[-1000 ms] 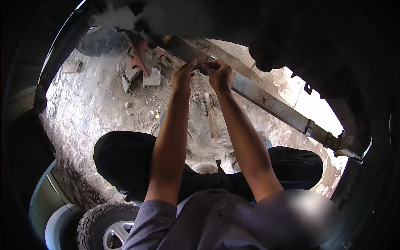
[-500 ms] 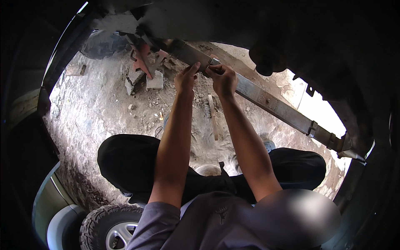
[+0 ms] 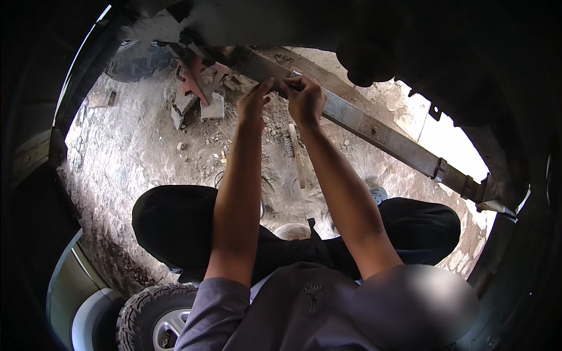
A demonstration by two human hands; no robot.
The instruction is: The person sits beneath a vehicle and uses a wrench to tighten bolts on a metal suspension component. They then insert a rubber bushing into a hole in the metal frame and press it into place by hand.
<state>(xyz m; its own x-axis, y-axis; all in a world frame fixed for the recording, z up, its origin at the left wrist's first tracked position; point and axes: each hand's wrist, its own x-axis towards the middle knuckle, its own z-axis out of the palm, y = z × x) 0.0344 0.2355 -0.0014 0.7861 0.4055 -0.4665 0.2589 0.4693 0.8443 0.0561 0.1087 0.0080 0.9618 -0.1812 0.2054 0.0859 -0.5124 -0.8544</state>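
A long grey leaf spring (image 3: 374,130) slants from the upper middle down to the right, with band-like clamps round its right part. My right hand (image 3: 305,102) is closed at its upper part, fingers pinched by a small shiny metal clip (image 3: 296,74) that stands up at the spring's far edge. Most of that clip is covered by my fingers. Just left of it, my left hand (image 3: 253,105) is raised to the near edge of the spring. Its fingers are loosely apart, and nothing shows in them.
Beyond my left hand, a red metal stand (image 3: 192,82) rises beside broken concrete blocks (image 3: 212,107). A wooden-handled wire brush (image 3: 297,157) lies on the dirt floor below my hands. A wheel (image 3: 155,319) lies at lower left. Dark vehicle bodywork (image 3: 404,35) hangs overhead.
Both hands appear slightly farther up and left, along with the whole view. My left fingers have loosened and spread a little; my right hand stays at the clip.
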